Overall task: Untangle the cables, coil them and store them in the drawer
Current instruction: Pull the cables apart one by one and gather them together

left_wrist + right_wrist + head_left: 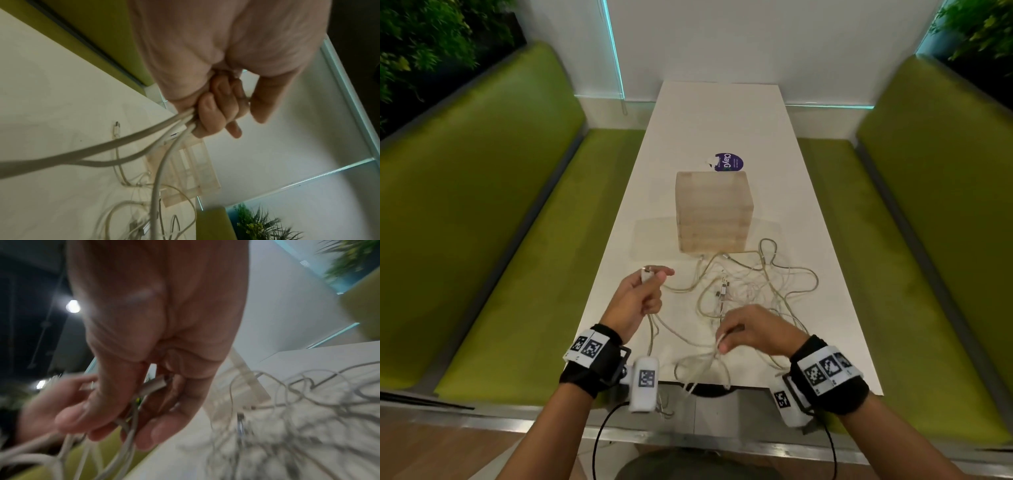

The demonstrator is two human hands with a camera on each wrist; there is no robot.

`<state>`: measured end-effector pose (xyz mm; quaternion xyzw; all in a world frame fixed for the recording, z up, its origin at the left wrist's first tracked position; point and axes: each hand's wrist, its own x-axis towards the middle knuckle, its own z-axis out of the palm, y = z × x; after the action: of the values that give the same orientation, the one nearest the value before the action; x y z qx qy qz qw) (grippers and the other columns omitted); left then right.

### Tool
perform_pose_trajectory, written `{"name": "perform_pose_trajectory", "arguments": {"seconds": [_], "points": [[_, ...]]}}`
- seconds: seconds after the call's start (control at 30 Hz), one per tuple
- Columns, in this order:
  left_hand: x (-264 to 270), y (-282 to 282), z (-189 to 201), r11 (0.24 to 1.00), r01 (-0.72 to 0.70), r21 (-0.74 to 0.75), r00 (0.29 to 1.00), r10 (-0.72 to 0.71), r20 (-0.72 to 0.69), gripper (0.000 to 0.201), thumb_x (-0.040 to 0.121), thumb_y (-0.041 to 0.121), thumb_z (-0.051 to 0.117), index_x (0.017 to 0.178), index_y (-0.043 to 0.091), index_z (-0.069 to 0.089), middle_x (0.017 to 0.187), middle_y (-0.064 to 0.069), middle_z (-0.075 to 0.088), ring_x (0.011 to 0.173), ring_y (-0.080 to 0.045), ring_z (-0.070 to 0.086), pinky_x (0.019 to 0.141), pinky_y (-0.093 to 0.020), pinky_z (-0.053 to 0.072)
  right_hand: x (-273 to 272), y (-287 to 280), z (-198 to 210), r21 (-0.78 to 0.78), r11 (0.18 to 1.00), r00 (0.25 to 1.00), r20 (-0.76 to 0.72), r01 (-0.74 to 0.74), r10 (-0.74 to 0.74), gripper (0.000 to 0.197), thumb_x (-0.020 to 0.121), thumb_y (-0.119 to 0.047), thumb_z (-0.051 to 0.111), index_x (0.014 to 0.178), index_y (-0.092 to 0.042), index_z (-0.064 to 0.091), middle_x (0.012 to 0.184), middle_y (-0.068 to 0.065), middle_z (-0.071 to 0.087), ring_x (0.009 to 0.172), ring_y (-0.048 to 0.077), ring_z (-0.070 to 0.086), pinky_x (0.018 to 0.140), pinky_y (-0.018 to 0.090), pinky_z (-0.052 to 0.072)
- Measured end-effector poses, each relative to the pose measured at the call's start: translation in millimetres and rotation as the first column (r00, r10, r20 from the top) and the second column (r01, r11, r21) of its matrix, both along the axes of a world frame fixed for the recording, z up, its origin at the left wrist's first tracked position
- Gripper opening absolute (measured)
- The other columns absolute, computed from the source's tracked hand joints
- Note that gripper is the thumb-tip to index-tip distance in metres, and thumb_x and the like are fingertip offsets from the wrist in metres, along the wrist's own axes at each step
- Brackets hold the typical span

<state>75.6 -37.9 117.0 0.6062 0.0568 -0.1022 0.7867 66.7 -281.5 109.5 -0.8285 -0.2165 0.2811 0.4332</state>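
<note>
A tangle of white cables point(750, 284) lies on the white table point(722, 113), in front of a small translucent drawer box point(714, 212). My left hand point(643, 291) is raised left of the tangle and grips several cable strands point(174, 129), a plug end sticking up from its fist point(646, 274). My right hand point(743, 334) hovers near the table's front edge and pinches cable strands point(131, 431) that hang in loops point(702, 370) below it. In the left wrist view the drawer box point(191, 170) shows behind the cables. The right wrist view is blurred.
A round purple sticker point(727, 161) lies behind the drawer box. Green benches point(493, 240) flank the table on both sides point(914, 240). Some cable loops hang over the table's front edge point(688, 387). Plants stand in the back corners.
</note>
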Motion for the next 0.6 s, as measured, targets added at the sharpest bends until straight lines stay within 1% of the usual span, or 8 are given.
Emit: {"name": "perform_pose_trajectory", "arguments": {"seconds": [0.07, 0.17, 0.23, 0.3, 0.4, 0.5, 0.53, 0.6], "points": [[-0.3, -0.6, 1.9, 1.0, -0.015, -0.003, 1.0, 0.015, 0.0, 0.014, 0.095, 0.011, 0.05, 0.089, 0.005, 0.061, 0.052, 0.009, 0.023, 0.044, -0.008, 0.021, 0.045, -0.021, 0.019, -14.0, 8.6, -19.1, -0.122, 0.985, 0.992, 0.02, -0.121, 0.125, 0.016, 0.074, -0.022, 0.077, 0.088, -0.013, 0.074, 0.079, -0.012, 0.059, 0.076, 0.0, 0.054, 0.075, 0.02, 0.043], [-2.3, -9.2, 2.0, 1.0, 0.021, -0.003, 1.0, -0.021, 0.01, 0.015, 0.095, 0.012, 0.05, 0.083, 0.007, 0.056, 0.051, 0.009, 0.024, 0.043, -0.008, 0.022, 0.043, -0.019, 0.022, -31.8, 21.7, -44.6, -0.256, 0.948, 0.977, 0.044, -0.19, 0.208, 0.018, 0.076, -0.024, 0.072, 0.088, -0.014, 0.064, 0.079, -0.01, 0.048, 0.078, 0.01, 0.048, 0.073, 0.03, 0.041], [-5.4, -15.2, 0.1, 0.999, 0.041, 0.013, 0.999, -0.041, 0.005, 0.017, 0.096, 0.011, 0.048, 0.082, 0.007, 0.055, 0.051, 0.009, 0.025, 0.043, -0.008, 0.022, 0.044, -0.019, 0.022, -40.0, 28.1, -55.0, -0.299, 0.933, 0.974, 0.042, -0.202, 0.224, 0.018, 0.077, -0.021, 0.07, 0.089, -0.012, 0.06, 0.08, -0.007, 0.044, 0.079, 0.015, 0.046, 0.067, 0.03, 0.037], [-8.3, -19.5, -1.3, 0.998, 0.057, 0.009, 0.998, -0.057, 0.003, 0.016, 0.096, 0.011, 0.048, 0.081, 0.007, 0.054, 0.052, 0.009, 0.025, 0.044, -0.008, 0.022, 0.044, -0.02, 0.021, -47.1, 32.7, -61.5, -0.321, 0.924, 0.974, 0.02, -0.208, 0.226, 0.02, 0.077, -0.018, 0.071, 0.091, -0.012, 0.058, 0.082, -0.007, 0.043, 0.081, 0.016, 0.046, 0.064, 0.026, 0.036], [-11.6, -22.2, -2.9, 0.997, 0.077, 0.01, 0.997, -0.077, 0.001, 0.014, 0.095, 0.009, 0.049, 0.081, 0.009, 0.054, 0.053, 0.009, 0.027, 0.044, -0.008, 0.022, 0.044, -0.02, 0.022, -56.5, 36.1, -69.7, -0.364, 0.891, 0.963, -0.092, -0.27, 0.255, 0.038, 0.072, -0.017, 0.078, 0.099, -0.017, 0.052, 0.098, 0.001, 0.047, 0.086, 0.017, 0.047, 0.074, 0.029, 0.042], [-14.0, -20.0, -1.7, 0.995, 0.091, 0.032, 0.996, -0.092, 0.013, 0.014, 0.093, 0.003, 0.05, 0.081, 0.009, 0.053, 0.056, 0.008, 0.031, 0.045, -0.008, 0.024, 0.044, -0.019, 0.024, -62.0, 33.6, -71.0, -0.374, 0.831, 0.906, -0.263, -0.411, 0.33, 0.07, 0.067, -0.021, 0.083, 0.126, -0.015, 0.046, 0.125, 0.005, 0.05, 0.107, 0.02, 0.049, 0.092, 0.033, 0.045], [-14.3, -19.0, -0.8, 0.995, 0.091, 0.031, 0.996, -0.091, 0.016, 0.014, 0.093, 0.002, 0.05, 0.082, 0.009, 0.053, 0.057, 0.008, 0.031, 0.045, -0.008, 0.024, 0.044, -0.019, 0.024, -62.7, 31.6, -70.8, -0.372, 0.823, 0.897, -0.281, -0.429, 0.341, 0.072, 0.068, -0.024, 0.083, 0.129, -0.014, 0.045, 0.131, 0.005, 0.048, 0.114, 0.022, 0.048, 0.096, 0.033, 0.043], [-14.2, -16.5, 0.5, 0.997, 0.074, 0.016, 0.997, -0.074, 0.009, 0.014, 0.095, 0.004, 0.047, 0.083, 0.008, 0.052, 0.054, 0.009, 0.029, 0.044, -0.007, 0.023, 0.044, -0.019, 0.023, -62.1, 28.6, -70.6, -0.35, 0.852, 0.916, -0.243, -0.389, 0.318, 0.065, 0.071, -0.027, 0.08, 0.126, -0.013, 0.048, 0.131, 0.006, 0.051, 0.116, 0.023, 0.048, 0.096, 0.033, 0.042]]}}
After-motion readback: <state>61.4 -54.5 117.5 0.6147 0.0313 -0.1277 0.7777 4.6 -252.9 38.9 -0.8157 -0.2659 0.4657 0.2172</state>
